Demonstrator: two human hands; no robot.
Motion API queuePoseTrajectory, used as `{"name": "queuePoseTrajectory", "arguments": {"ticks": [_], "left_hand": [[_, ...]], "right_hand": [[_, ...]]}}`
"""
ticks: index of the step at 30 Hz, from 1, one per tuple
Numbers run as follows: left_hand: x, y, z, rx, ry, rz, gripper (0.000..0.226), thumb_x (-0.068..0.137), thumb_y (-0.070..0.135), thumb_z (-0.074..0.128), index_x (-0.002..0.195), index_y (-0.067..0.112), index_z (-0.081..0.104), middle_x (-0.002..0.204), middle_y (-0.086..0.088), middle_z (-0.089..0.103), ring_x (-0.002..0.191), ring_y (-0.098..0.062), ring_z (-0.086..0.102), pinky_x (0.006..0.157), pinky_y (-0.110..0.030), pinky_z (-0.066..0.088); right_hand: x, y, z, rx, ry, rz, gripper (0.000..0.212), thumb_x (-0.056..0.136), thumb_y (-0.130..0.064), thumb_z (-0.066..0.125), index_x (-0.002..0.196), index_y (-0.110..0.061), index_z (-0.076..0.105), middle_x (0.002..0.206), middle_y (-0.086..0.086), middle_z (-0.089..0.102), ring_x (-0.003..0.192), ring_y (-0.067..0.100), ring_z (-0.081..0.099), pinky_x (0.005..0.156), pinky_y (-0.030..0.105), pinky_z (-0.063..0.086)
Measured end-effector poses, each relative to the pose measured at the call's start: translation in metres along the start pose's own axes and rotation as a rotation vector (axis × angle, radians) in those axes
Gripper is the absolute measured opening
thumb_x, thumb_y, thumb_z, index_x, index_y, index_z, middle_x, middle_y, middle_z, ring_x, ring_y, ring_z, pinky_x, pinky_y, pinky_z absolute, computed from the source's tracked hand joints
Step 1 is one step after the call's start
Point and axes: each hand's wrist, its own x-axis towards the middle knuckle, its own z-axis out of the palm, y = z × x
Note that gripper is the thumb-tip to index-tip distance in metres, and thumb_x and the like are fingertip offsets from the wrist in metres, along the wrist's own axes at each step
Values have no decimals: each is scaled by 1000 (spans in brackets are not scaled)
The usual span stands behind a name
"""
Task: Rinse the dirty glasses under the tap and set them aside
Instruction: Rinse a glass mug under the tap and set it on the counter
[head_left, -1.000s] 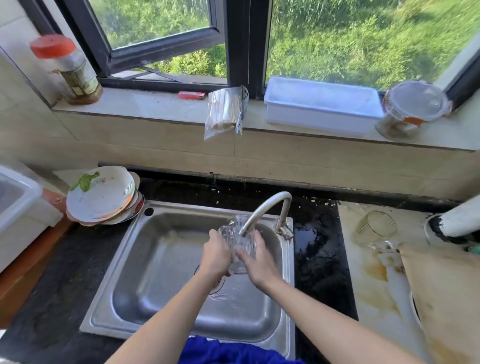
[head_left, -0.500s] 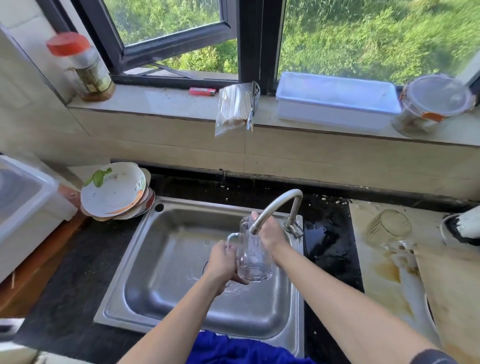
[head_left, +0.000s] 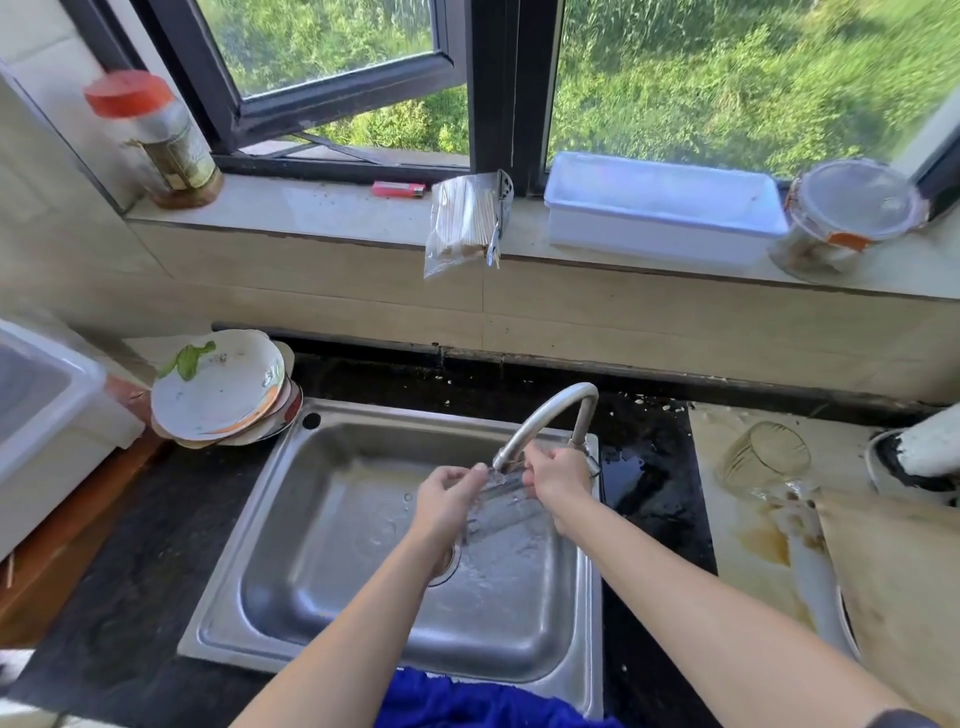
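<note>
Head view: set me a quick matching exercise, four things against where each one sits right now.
1 held glass
2 other glass
3 plate stack
4 red-lidded jar

A on the windowsill
B under the tap, in left hand and right hand
C lying right of the sink
D left of the sink

Pairs: 1-B, 2-C, 3-D, 4-A

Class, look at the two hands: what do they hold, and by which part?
A glass tilted under the tap: the left hand grips one end, the right hand the other. Which end is the rim cannot be told.
</note>
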Motion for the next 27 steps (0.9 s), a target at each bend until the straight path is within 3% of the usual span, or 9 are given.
{"name": "queuePoseTrajectory", "arguments": {"ticks": [2, 6, 9, 12, 15, 18, 20, 24, 27], "left_hand": [[7, 5, -9, -117, -75, -106, 34, 87, 32, 68, 102, 3, 59, 89, -13, 63, 72, -27, 61, 64, -37, 48], [17, 13, -27, -122, -350, -274, 39, 76, 34, 73, 105, 10, 66, 91, -11, 69, 76, -27, 65, 78, -41, 51], [24, 19, -24, -105, -463, -289, 37, 72, 36, 73, 97, 9, 71, 89, -10, 70, 78, -26, 64, 80, -40, 50], [32, 24, -17, -105, -425, -274, 26, 82, 31, 68, 93, 8, 73, 86, -14, 69, 71, -28, 65, 72, -38, 52], [34, 26, -8, -97, -322, -251, 13, 79, 24, 71, 80, 12, 75, 76, -13, 68, 66, -28, 63, 71, -39, 51], [31, 28, 8, -33, -185, -238, 13, 66, 24, 78, 69, 13, 74, 69, -9, 65, 63, -25, 57, 68, -36, 47], [27, 28, 26, 5, 28, -173, 19, 74, 27, 73, 64, 12, 69, 66, -7, 57, 57, -21, 49, 58, -28, 39], [15, 16, 59, 6, 294, 46, 19, 93, 20, 52, 109, 13, 59, 101, -4, 61, 89, -22, 56, 74, -28, 38], [24, 14, 49, 50, 267, 39, 24, 95, 20, 48, 113, 8, 59, 92, -2, 61, 82, -21, 56, 70, -29, 40]], "right_hand": [[-6, 4, -11, 76, -88, -5, 39, 100, -34, 50, 69, -10, 56, 56, 1, 55, 47, 13, 48, 51, 25, 43], [6, 15, -43, -156, -108, -128, 18, 97, -27, 54, 94, -17, 68, 95, 0, 67, 84, 13, 62, 85, 39, 53], [5, 11, -56, -22, -421, 46, 32, 99, -9, 41, 115, -16, 67, 102, 4, 71, 95, 24, 70, 73, 36, 54], [-1, 5, -70, 135, -628, 174, 43, 93, 7, 35, 121, -5, 63, 117, 18, 67, 101, 36, 69, 78, 41, 56], [1, 12, -77, 79, -774, 165, 53, 89, 12, 42, 136, -12, 51, 125, 19, 61, 107, 32, 68, 88, 39, 55], [-1, 22, -62, -378, -623, -66, 47, 93, 5, 52, 136, -14, 51, 104, 12, 68, 89, 22, 71, 75, 33, 58], [0, 25, -49, -543, -450, -213, 23, 96, -1, 41, 103, -9, 61, 83, 10, 64, 66, 20, 66, 64, 41, 57], [2, 29, -31, -500, -235, -279, 31, 101, -22, 41, 77, -8, 53, 75, 11, 64, 53, 21, 62, 52, 36, 56], [-10, 37, -33, -598, -256, -369, 28, 100, -22, 38, 77, -13, 51, 79, 10, 68, 51, 18, 61, 51, 33, 54]]}}
